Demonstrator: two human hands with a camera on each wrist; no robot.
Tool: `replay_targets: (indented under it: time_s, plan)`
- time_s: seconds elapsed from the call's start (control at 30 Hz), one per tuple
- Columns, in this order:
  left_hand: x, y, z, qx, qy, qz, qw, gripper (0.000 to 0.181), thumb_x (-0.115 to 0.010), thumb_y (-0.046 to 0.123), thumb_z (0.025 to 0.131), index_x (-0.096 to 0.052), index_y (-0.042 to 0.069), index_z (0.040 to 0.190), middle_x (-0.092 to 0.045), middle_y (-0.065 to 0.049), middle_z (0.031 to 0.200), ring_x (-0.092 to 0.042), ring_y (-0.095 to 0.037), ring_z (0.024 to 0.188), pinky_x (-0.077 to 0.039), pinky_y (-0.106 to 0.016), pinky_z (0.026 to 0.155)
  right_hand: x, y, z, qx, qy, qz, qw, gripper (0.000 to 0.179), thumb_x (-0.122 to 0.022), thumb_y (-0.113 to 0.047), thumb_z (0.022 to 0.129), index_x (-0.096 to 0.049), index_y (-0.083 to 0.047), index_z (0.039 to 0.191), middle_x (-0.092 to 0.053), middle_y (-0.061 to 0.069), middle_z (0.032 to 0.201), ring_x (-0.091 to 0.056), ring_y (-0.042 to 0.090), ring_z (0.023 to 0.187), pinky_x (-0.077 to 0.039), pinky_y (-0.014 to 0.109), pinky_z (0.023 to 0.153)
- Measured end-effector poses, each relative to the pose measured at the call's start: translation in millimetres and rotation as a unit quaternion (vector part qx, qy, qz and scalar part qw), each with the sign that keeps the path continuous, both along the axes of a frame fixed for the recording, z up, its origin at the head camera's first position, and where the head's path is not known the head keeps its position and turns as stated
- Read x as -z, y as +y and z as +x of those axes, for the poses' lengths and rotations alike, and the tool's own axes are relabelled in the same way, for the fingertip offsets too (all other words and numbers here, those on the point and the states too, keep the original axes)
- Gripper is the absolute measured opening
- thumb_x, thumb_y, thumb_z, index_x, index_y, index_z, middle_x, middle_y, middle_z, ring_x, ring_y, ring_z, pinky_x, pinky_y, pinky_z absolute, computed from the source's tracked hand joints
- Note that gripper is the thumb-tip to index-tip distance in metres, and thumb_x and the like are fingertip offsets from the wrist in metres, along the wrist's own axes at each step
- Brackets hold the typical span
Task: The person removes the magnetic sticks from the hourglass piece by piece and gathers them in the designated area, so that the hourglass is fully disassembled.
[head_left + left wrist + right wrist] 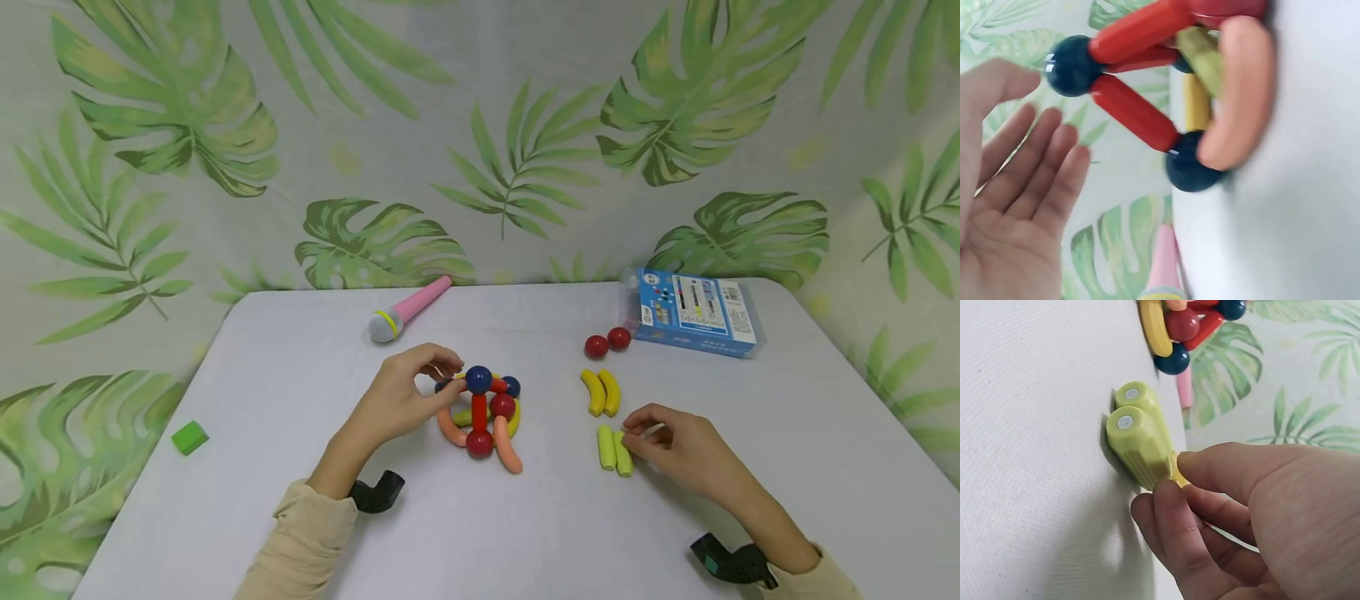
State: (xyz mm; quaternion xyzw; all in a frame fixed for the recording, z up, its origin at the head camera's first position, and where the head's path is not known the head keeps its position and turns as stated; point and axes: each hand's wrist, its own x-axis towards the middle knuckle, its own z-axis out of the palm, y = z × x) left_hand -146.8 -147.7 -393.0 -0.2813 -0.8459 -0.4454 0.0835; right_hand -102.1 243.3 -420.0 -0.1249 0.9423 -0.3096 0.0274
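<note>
A small magnetic structure of sticks and balls stands mid-table, with a dark blue ball [478, 380] on top, red sticks [1135, 112], red balls [480, 443] and curved orange sticks [507, 446] below. My left hand [405, 396] is at its left side, fingers loosely extended; in the left wrist view the thumb tip is close beside a blue ball [1074, 65]. Two straight light green sticks lie side by side at the right. My right hand [678, 450] pinches the nearer light green stick [1138, 444] at its far end between thumb and fingers. The other green stick [606, 447] lies alongside.
Two curved yellow sticks [602, 392] and two red balls [597, 347] lie beyond the green sticks. A blue box [697, 312] is at the back right, a pink toy microphone [408, 310] at the back. A green block [190, 437] lies near the left edge.
</note>
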Motion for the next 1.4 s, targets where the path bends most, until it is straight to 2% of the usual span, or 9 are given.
replay_targets:
  time_s: [0.17,0.33,0.43,0.57,0.63,0.73,0.93,1.13,1.4]
  plan:
    - [14.9,-6.7,12.1,-0.026,-0.007,-0.001,0.9996,0.010,-0.078,0.007,0.090,-0.072,0.009,0.098,-0.071,0.004,0.089,-0.063,-0.010,0.079,-0.060,-0.038,0.074,-3.5,-1.0,-2.1,-0.004,0.032,0.004,0.9995,0.016,-0.080,-0.017,0.091,-0.073,-0.011,0.105,-0.075,-0.001,0.098,-0.067,0.010,0.080,-0.057,0.019,0.069]
    - [34.8,-4.1,18.4,-0.020,-0.010,-0.066,0.9976,0.014,-0.078,0.008,0.091,-0.076,0.006,0.104,-0.069,0.004,0.087,-0.060,-0.009,0.076,-0.055,-0.025,0.069,-12.6,-10.7,-2.5,-0.006,0.069,0.009,0.9976,0.018,-0.081,-0.010,0.089,-0.074,-0.009,0.105,-0.074,-0.002,0.093,-0.068,0.011,0.080,-0.057,0.017,0.071]
    - [41.8,0.9,17.9,-0.035,0.000,-0.101,0.9943,0.019,-0.079,0.012,0.091,-0.077,0.006,0.109,-0.068,0.004,0.085,-0.056,-0.009,0.073,-0.049,-0.022,0.065,-18.7,-27.1,-1.6,-0.025,0.068,-0.002,0.9974,0.017,-0.081,-0.010,0.089,-0.074,-0.008,0.105,-0.072,-0.006,0.088,-0.066,0.008,0.078,-0.057,0.016,0.071]
    - [45.4,6.3,17.4,-0.051,-0.008,-0.119,0.9915,0.018,-0.079,0.015,0.091,-0.079,0.008,0.108,-0.062,0.008,0.076,-0.052,-0.007,0.069,-0.044,-0.020,0.062,-20.5,-58.6,-0.8,-0.070,0.053,-0.018,0.9960,0.017,-0.081,-0.012,0.089,-0.074,-0.007,0.104,-0.070,-0.009,0.084,-0.063,0.003,0.075,-0.058,0.017,0.070]
    - [46.1,8.0,17.8,-0.053,-0.023,-0.116,0.9916,0.016,-0.079,0.015,0.092,-0.080,0.009,0.107,-0.059,0.008,0.073,-0.051,-0.006,0.067,-0.043,-0.020,0.060,-18.8,-75.2,-0.2,-0.091,0.045,-0.020,0.9946,0.020,-0.082,-0.015,0.089,-0.073,-0.007,0.105,-0.070,-0.009,0.083,-0.062,0.001,0.074,-0.058,0.018,0.070]
    - [49.1,8.5,18.3,-0.058,-0.047,-0.094,0.9928,0.016,-0.079,0.016,0.092,-0.080,0.011,0.107,-0.064,0.007,0.078,-0.052,-0.007,0.068,-0.043,-0.020,0.060,-13.3,-99.2,0.6,-0.113,0.036,-0.017,0.9928,0.026,-0.083,-0.023,0.089,-0.072,-0.008,0.107,-0.068,-0.011,0.083,-0.059,0.000,0.071,-0.056,0.017,0.066]
    - [57.4,5.3,17.4,-0.055,-0.075,-0.059,0.9939,0.015,-0.079,0.020,0.093,-0.081,0.016,0.107,-0.066,0.009,0.079,-0.052,-0.008,0.067,-0.042,-0.020,0.058,1.1,-132.5,-0.3,-0.111,0.036,0.009,0.9931,0.027,-0.085,-0.034,0.086,-0.072,-0.014,0.100,-0.060,-0.014,0.073,-0.050,0.001,0.061,-0.047,0.019,0.055]
    - [61.1,1.6,16.2,-0.033,-0.070,-0.039,0.9963,0.018,-0.078,0.018,0.093,-0.079,0.017,0.111,-0.068,0.009,0.089,-0.054,-0.009,0.073,-0.044,-0.020,0.063,1.4,-130.6,0.2,-0.090,0.032,0.006,0.9954,0.019,-0.084,-0.027,0.086,-0.072,-0.014,0.094,-0.059,-0.014,0.069,-0.052,0.001,0.061,-0.048,0.018,0.057]
    - [64.8,-2.6,17.3,-0.027,-0.073,0.000,0.9970,0.015,-0.079,0.016,0.092,-0.079,0.016,0.107,-0.065,0.012,0.083,-0.056,-0.010,0.075,-0.047,-0.021,0.064,-10.9,-110.5,-0.1,-0.068,0.038,0.005,0.9970,0.017,-0.082,-0.018,0.086,-0.073,-0.011,0.099,-0.060,-0.011,0.071,-0.054,0.005,0.065,-0.050,0.019,0.061]
